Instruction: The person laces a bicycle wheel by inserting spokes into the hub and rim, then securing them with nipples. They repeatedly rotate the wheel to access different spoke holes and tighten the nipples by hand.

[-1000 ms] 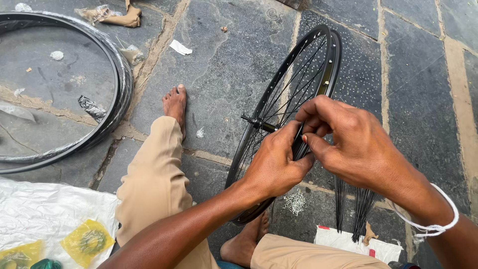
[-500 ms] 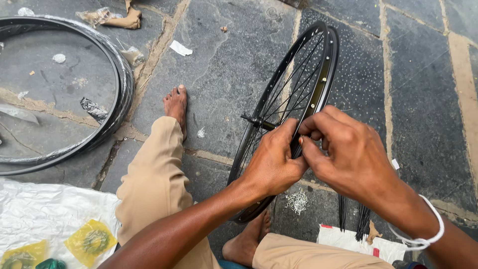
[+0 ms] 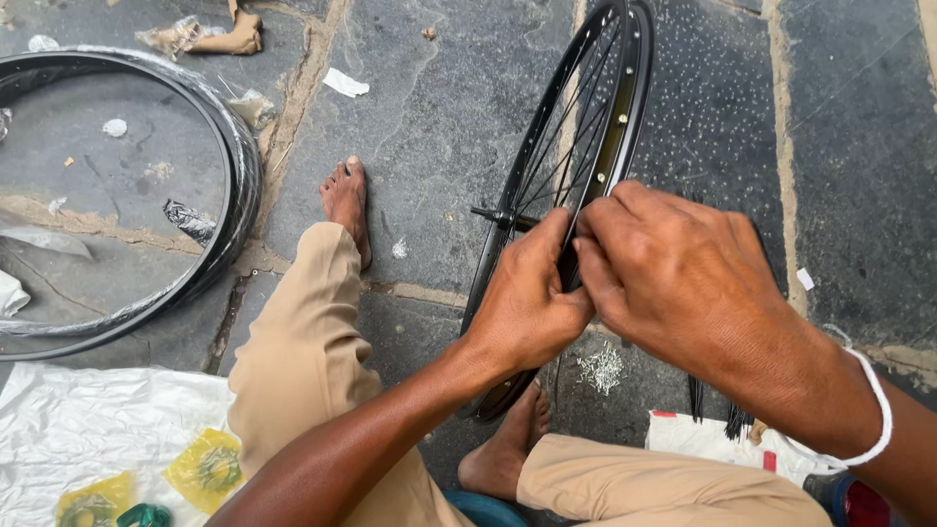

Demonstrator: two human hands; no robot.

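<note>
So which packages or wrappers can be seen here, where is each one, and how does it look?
Yellow packets: two small see-through pouches, lower left, lying on the sheet.
White plastic sheet: crinkled, bottom left on the floor.
White packet with red patches: flat, bottom right, under the right wrist.
Clear plastic wrap: around the black rim lying on the left.

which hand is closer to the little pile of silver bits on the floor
Right. The right hand hangs above and just right of the pile of silver bits; the left hand sits up and to the left of it, on the wheel rim.
</note>
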